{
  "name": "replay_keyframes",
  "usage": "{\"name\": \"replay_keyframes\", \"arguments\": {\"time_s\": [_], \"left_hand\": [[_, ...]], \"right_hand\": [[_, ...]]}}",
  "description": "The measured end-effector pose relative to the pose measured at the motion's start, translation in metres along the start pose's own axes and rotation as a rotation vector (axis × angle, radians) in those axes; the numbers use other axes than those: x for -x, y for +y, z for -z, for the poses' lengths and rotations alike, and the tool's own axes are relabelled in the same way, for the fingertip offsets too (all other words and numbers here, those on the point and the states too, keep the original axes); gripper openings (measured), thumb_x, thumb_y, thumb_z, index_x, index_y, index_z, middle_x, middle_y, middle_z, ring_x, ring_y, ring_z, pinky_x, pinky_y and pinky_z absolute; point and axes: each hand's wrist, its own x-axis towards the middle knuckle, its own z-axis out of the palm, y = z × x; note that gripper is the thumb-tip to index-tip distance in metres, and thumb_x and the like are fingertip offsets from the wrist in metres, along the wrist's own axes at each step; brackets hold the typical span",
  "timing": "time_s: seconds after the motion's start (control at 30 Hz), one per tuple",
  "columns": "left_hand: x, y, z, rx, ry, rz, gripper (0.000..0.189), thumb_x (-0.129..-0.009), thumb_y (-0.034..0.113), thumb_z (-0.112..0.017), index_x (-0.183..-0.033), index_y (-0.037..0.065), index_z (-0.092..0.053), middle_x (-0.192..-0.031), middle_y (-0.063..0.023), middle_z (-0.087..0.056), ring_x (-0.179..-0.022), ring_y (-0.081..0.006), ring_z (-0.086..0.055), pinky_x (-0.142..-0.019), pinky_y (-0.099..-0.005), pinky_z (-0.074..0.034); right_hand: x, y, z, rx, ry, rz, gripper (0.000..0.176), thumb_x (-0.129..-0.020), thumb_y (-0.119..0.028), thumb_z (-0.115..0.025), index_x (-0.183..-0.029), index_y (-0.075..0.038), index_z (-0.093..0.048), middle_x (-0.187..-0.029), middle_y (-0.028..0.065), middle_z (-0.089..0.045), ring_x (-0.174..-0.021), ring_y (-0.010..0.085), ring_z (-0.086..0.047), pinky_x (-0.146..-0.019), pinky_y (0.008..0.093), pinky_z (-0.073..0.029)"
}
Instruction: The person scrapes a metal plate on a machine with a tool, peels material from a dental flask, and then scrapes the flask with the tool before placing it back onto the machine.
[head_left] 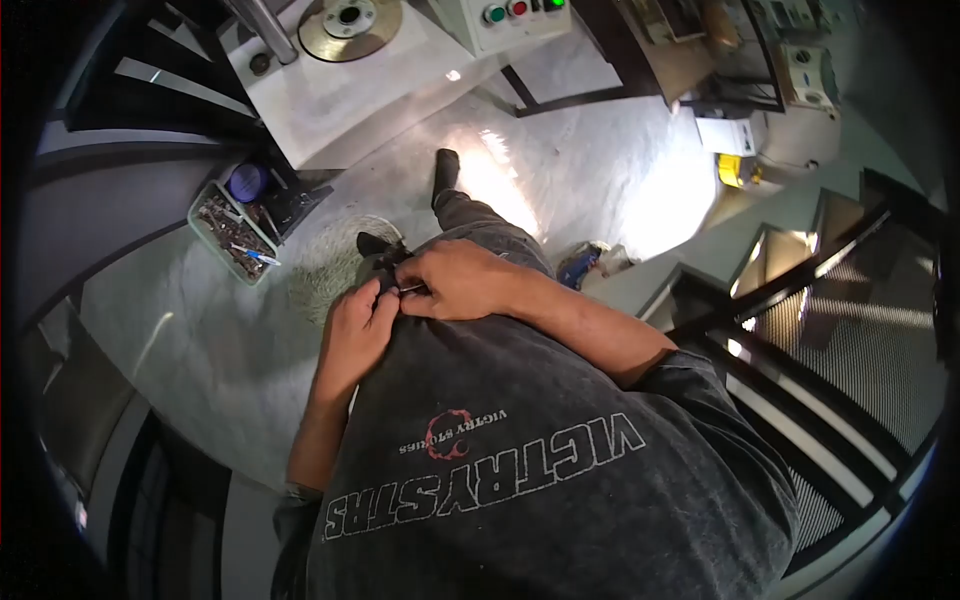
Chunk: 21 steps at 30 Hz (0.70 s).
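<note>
My left hand (357,328) and my right hand (460,280) meet in front of my waist, at the lower edge of my dark grey T-shirt (480,400). My right hand is closed, its fingertips curled in beside a thin shiny bit. The left thumb and fingers pinch at the same spot, against something dark. What they hold is small and partly covered by the fingers, so I cannot make it out. My dark trousers (480,219) and one black shoe (447,170) show beyond the hands.
A white machine table (330,110) with a round metal disc (350,28) and a button box (505,25) stands ahead. A bin (233,232) of small scraps sits on the floor at left. At right are a yellow object (731,170) and a dark metal frame (850,270).
</note>
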Motion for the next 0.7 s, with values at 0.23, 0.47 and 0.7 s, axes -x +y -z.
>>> {"name": "replay_keyframes", "arguments": {"time_s": [0.23,0.47,0.7], "left_hand": [[0.02,0.012,-0.008,0.045,-0.023,-0.014,0.035,-0.102,0.029,-0.054,-0.085,-0.002,-0.057,-0.062,-0.0173,-0.052,-0.053,-0.0239,-0.046,-0.053,-0.0391,-0.037],[0.04,0.013,-0.039,0.036,0.144,-0.097,0.03,-0.102,0.026,-0.055,-0.087,-0.001,-0.058,-0.063,-0.0171,-0.053,-0.054,-0.0258,-0.052,-0.056,-0.0388,-0.042],[0.058,0.083,-0.087,0.003,0.293,-0.177,0.019,-0.098,0.017,-0.058,-0.095,-0.001,-0.065,-0.076,-0.0157,-0.061,-0.069,-0.027,-0.062,-0.065,-0.0366,-0.047]], "right_hand": [[0.039,-0.022,-0.019,-0.089,0.126,-0.13,0.037,-0.09,-0.035,-0.058,-0.107,-0.005,-0.07,-0.091,0.0254,-0.069,-0.091,0.0436,-0.066,-0.083,0.0492,-0.051],[0.056,-0.029,-0.022,0.093,0.21,-0.057,0.034,-0.088,-0.033,-0.06,-0.1,-0.003,-0.069,-0.087,0.0217,-0.069,-0.085,0.041,-0.067,-0.078,0.0491,-0.052],[0.117,0.126,0.003,0.22,0.383,-0.363,0.026,-0.086,-0.03,-0.063,-0.092,-0.005,-0.067,-0.081,0.0161,-0.069,-0.081,0.0353,-0.068,-0.074,0.0456,-0.053]]}}
